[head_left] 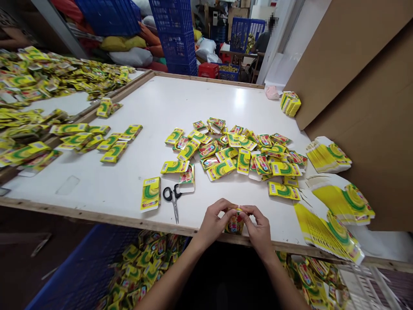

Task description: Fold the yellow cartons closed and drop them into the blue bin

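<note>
Between my two hands, at the table's near edge, a small yellow and green printed carton (pixel 235 224) is held upright. My left hand (pixel 215 220) grips its top left, thumb and fingers closed on it. On the other side my right hand (pixel 257 224) pinches the top right corner, its thumb on the printed face. The thumbs almost meet at the carton's top edge. Just beyond lies a loose pile of similar cartons (pixel 227 153). Black-handled scissors (pixel 174 202) rest to the left, beside a single carton (pixel 150 193).
Fanned stacks of flat cartons (pixel 329 232) lie at the right, by large brown cardboard (pixel 361 86). More cartons (pixel 80 137) sit along the wooden divider at left. A blue crate (pixel 80 267) of cartons stands below the table edge. Blue crates (pixel 176 38) and a person (pixel 262 43) are behind.
</note>
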### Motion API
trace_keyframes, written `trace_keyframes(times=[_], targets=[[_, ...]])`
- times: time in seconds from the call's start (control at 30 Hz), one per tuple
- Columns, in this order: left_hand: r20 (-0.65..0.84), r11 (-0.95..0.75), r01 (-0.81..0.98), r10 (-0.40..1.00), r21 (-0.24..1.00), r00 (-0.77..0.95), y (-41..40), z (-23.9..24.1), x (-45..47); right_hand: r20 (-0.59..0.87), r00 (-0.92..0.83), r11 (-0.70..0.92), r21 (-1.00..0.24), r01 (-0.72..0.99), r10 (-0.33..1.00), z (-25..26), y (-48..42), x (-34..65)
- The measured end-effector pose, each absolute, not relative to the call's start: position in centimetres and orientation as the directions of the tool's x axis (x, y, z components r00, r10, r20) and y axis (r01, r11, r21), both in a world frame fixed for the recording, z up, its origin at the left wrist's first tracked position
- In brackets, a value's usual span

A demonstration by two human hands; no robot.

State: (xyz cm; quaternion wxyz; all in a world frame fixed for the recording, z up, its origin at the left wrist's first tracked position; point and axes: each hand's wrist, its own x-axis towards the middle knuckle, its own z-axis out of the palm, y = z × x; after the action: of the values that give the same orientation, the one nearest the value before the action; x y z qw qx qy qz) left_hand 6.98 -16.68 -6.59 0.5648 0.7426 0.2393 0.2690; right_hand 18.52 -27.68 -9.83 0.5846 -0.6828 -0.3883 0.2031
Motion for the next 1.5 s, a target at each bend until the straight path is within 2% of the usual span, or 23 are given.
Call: trace_keyframes(times=[0.27,0.37,0.47,0.57,0.63,0.67,0.77,0.83,0.9,1.03,1.13,1.2,1.27,1.37,1.43,1.5], targets=[[0.191,-0.286,-0.004,0.629,0.958,0.753,-17.0,-7.9,6.2,0.253,0.563,0.065,-0.941,0.332,0.787,-9.8,-27.8,18.6],[0.157,-0.241,0.000,0.633,0.970,0.758,-17.8,-7.9,6.0,0.266,0.552,0.065,-0.932,0.357,0.790,-9.6,-27.9,18.8],[0.118,-0.170,0.009,0.718,0.985,0.686,-18.3,-7.3,4.8,0.247,0.536,0.041,-0.930,0.366,0.807,-9.0,-27.4,19.2],[0.134,-0.174,0.032,0.851,0.984,0.507,-17.4,-5.9,1.2,0.241,0.560,-0.016,-0.910,0.413,0.793,-8.3,-25.5,20.2],[0.133,-0.216,0.123,0.868,0.968,0.478,-16.1,-4.5,-2.5,0.280,0.542,-0.060,-0.849,0.525,0.792,-8.1,-23.2,21.1],[0.105,-0.249,0.211,0.845,0.945,0.525,-15.4,-3.8,-4.4,0.308,0.500,-0.077,-0.788,0.610,0.809,-8.1,-21.9,21.5],[-0.054,-0.361,0.477,0.751,0.801,0.659,-14.0,-1.6,-9.4,0.353,0.326,-0.106,-0.519,0.848,0.877,-8.0,-17.5,22.8],[-0.098,-0.402,0.572,0.752,0.715,0.651,-13.9,-0.7,-11.0,0.327,0.228,-0.092,-0.383,0.919,0.917,-7.9,-14.9,23.6],[-0.101,-0.407,0.592,0.761,0.696,0.641,-14.4,-0.6,-11.1,0.297,0.177,-0.066,-0.348,0.935,0.938,-7.6,-13.1,24.1],[-0.076,-0.297,0.482,0.786,0.824,0.614,-15.3,-2.7,-7.1,0.284,0.168,-0.048,-0.384,0.922,0.944,-7.5,-13.5,23.5],[-0.002,-0.132,0.246,0.877,0.960,0.481,-15.6,-5.4,-2.2,0.275,0.232,-0.078,-0.474,0.877,0.933,-8.4,-17.1,21.0],[0.025,-0.055,0.055,0.896,0.997,0.444,-15.8,-6.9,0.9,0.221,0.333,-0.060,-0.746,0.663,0.917,-9.3,-20.2,18.9],[0.018,0.005,-0.045,0.869,0.999,0.494,-16.2,-8.0,3.2,0.142,0.352,-0.040,-0.886,0.462,0.925,-10.1,-23.0,17.2],[-0.010,0.026,-0.019,0.806,0.999,0.592,-17.0,-8.6,4.7,0.106,0.502,-0.036,-0.963,0.265,0.858,-10.7,-25.6,16.4],[-0.012,-0.001,0.020,0.768,1.000,0.640,-17.2,-8.6,4.8,0.121,0.590,-0.020,-0.974,0.226,0.798,-10.7,-26.5,16.8],[-0.005,-0.041,0.053,0.736,0.998,0.677,-17.1,-8.5,4.6,0.119,0.591,-0.010,-0.978,0.210,0.798,-10.6,-26.8,17.6]])
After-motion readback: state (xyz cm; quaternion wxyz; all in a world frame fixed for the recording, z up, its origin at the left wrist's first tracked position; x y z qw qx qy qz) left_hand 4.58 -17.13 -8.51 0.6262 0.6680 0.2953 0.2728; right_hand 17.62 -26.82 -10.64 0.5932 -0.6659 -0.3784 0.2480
